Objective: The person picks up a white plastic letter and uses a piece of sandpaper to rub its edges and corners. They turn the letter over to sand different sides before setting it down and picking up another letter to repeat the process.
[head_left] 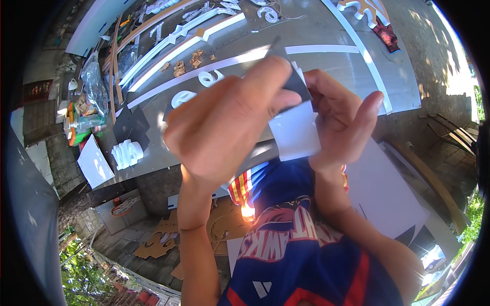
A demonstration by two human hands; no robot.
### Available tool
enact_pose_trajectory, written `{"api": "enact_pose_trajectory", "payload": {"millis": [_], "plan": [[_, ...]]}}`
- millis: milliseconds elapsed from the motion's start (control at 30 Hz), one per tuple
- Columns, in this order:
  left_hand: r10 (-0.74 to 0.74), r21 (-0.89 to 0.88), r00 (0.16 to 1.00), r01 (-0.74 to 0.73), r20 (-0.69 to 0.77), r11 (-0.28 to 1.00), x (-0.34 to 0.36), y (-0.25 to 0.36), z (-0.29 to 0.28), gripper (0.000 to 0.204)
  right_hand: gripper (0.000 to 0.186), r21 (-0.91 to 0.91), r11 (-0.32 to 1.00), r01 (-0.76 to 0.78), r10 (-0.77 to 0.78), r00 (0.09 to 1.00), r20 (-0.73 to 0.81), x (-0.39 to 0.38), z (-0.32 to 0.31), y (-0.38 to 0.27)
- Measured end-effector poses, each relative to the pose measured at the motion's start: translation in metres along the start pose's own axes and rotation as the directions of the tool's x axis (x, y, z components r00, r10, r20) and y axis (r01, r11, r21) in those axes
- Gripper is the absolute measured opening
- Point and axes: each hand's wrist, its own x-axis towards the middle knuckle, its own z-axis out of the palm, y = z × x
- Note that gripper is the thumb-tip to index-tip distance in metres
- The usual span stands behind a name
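Observation:
In front of my chest, my left hand (229,115) pinches a thin dark grey strip (297,84) between thumb and forefinger. The hand is slightly blurred. Directly below the strip is a small white flat piece (296,133), roughly square. To its right, my right hand (341,118) has its fingers curled against the far edge of the white piece, while its thumb sticks out, apart from it. Part of the right fingers is hidden behind the strip and the white piece.
The grey metal table (326,76) bears long white strips (375,76), white ring-shaped pieces (210,77), crumpled brown scraps (179,68) and several cut letters. A ribbed white piece (127,154) lies at the left edge. Large white sheets (385,188) lean at right; cut cardboard (158,239) lies below.

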Motion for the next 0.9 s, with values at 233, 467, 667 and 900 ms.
{"api": "enact_pose_trajectory", "payload": {"millis": [233, 467, 667, 900], "plan": [[0.182, 0.004, 0.971, -0.185, 0.156, 0.983, -0.005, -0.001, -0.007, 0.047, 0.098, 0.004, 1.0, 0.029, -0.029, 0.999, -0.021, -0.002, 0.001, -0.003], [0.223, -0.142, 0.935, -0.19, 0.275, 0.971, -0.004, 0.015, -0.014, 0.043, 0.105, -0.073, 0.993, 0.089, -0.088, 0.996, 0.013, -0.009, -0.008, -0.004], [0.173, -0.101, 0.982, -0.18, -0.074, 0.978, 0.024, -0.015, -0.033, 0.05, 0.096, 0.308, 0.938, 0.158, -0.235, 0.944, 0.231, -0.01, -0.028, -0.002], [0.173, -0.071, 0.942, -0.201, -0.289, 0.977, 0.018, -0.005, -0.046, 0.062, 0.097, 0.634, 0.748, 0.197, -0.401, 0.895, 0.195, -0.009, -0.025, 0.005]]}}
